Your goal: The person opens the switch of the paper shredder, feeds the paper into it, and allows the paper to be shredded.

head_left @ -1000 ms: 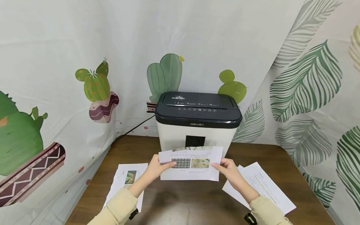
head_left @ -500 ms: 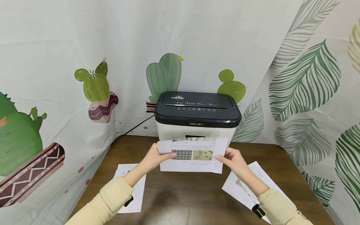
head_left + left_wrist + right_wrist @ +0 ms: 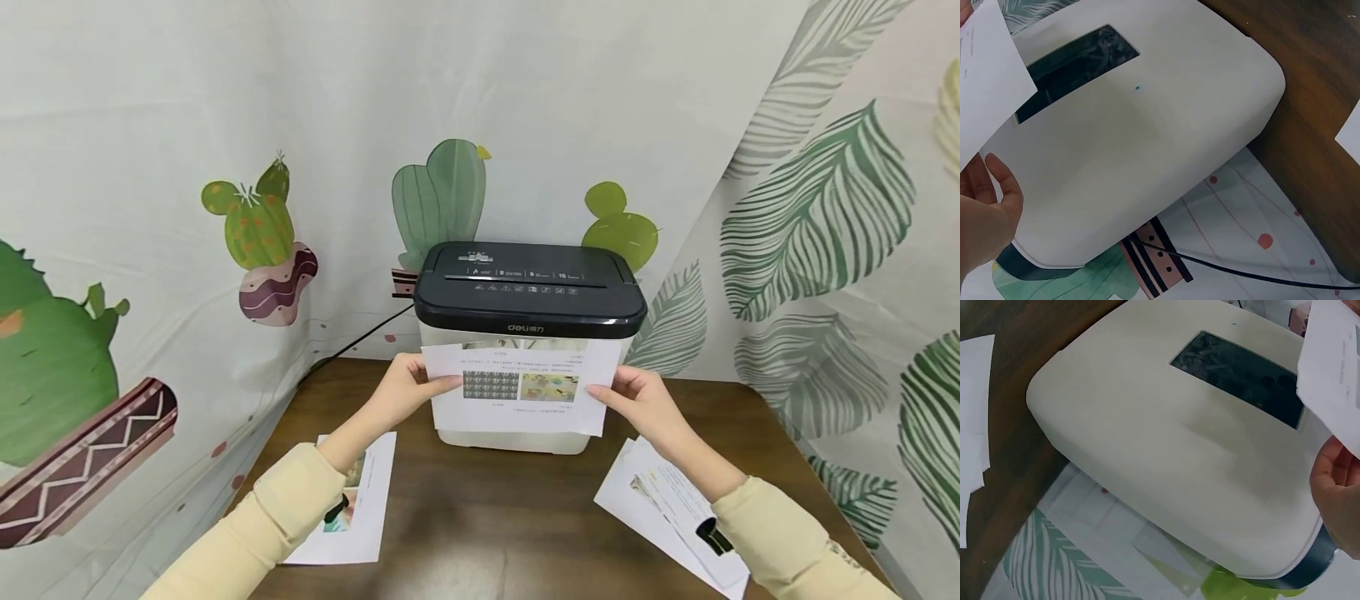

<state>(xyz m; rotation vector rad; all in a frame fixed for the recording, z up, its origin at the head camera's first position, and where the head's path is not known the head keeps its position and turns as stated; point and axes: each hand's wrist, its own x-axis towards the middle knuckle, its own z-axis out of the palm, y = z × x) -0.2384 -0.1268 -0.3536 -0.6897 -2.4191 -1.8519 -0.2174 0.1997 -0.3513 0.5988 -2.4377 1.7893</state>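
Observation:
A printed sheet of paper (image 3: 517, 417), with small pictures and lines of text on it, is held up in front of the paper shredder (image 3: 528, 300). My left hand (image 3: 405, 387) pinches its left edge, thumb on the near face. At the opposite edge my right hand (image 3: 637, 400) pinches it the same way. The shredder has a black top with a long slot and a white body; the sheet hides much of its front in the head view. Both wrist views show the dark window (image 3: 1079, 72) in the white body, below the sheet's level.
Papers (image 3: 367, 533) lie on the brown table (image 3: 480, 517) at left, partly under the left sleeve. Several more sheets (image 3: 622, 492) lie at right beneath the right forearm. A black cord (image 3: 367, 337) runs left from the shredder. Printed cloth (image 3: 337, 125) hangs behind.
Both hands have raised the sheet and moved it forward, from near the table to the shredder's front, just below its black top. The grip on both edges stays. The forearms have spread wider.

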